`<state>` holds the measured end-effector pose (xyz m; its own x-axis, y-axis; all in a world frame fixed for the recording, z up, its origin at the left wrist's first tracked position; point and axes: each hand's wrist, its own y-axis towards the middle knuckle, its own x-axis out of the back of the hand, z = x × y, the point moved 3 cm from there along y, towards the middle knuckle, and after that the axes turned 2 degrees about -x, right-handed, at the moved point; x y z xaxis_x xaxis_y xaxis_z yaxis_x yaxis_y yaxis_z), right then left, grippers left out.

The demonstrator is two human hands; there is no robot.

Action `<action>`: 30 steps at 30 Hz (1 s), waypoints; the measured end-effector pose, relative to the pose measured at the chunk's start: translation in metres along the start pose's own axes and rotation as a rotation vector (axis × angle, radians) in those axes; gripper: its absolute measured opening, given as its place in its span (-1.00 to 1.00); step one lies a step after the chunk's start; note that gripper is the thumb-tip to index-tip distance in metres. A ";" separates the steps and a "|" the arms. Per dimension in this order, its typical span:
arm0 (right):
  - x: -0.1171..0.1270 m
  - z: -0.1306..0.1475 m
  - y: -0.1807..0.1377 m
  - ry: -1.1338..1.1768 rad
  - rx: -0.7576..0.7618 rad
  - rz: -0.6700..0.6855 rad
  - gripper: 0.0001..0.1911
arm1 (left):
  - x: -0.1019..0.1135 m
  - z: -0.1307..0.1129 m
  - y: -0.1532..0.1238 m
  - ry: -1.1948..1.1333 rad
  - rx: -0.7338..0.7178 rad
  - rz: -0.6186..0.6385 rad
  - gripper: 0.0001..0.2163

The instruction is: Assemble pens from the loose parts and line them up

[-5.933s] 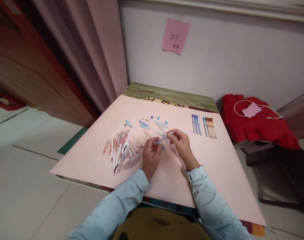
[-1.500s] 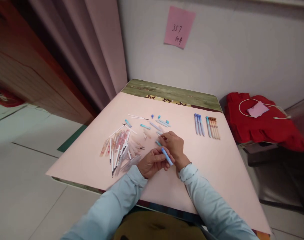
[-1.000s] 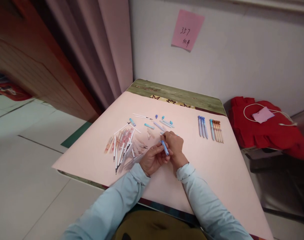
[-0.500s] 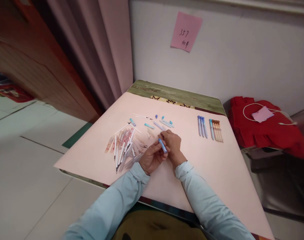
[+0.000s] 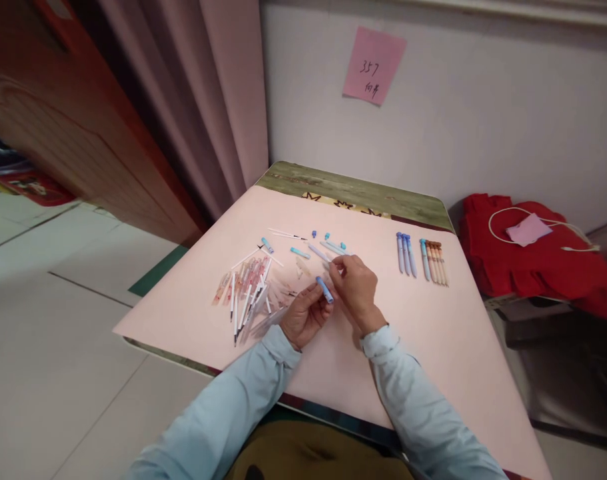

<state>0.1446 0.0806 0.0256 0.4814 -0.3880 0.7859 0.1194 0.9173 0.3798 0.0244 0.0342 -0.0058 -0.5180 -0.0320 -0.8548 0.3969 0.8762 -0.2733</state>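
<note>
Table with a green wood-grain top, most of it under a smooth pale pink sheet. Right of it, a red cloth bundle near the wall.

On the sheet's left side, a loose heap of slim white dark-tipped refills and clear, pink-patterned tubes. Left hand just right of the heap, over the sheet's middle; right hand beside it, slightly farther off.

Far right, upright-aligned row lying flat: three blue-topped pens, then one turquoise-topped pen and four brown-topped tan pens.

Blue short cylindrical tube held in the left hand, thumb against fingers, in front of the right hand's fingers. Right fingertips narrow, drawn together at the near end of a pale lavender slender barrel; cannot tell whether anything is gripped. Two short turquoise tubes lie farther left.

Smallest: a dark blue cap and two turquoise caps, beyond both hands.
</note>
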 end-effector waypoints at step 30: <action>0.054 0.004 -0.053 0.378 -0.034 0.015 -0.76 | 0.003 0.005 0.005 0.037 -0.078 -0.024 -0.84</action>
<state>0.1602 0.0105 0.0497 0.7687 -0.3201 0.5537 0.1353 0.9276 0.3483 0.0285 0.0363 -0.0122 -0.5548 -0.0367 -0.8311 0.3244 0.9104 -0.2568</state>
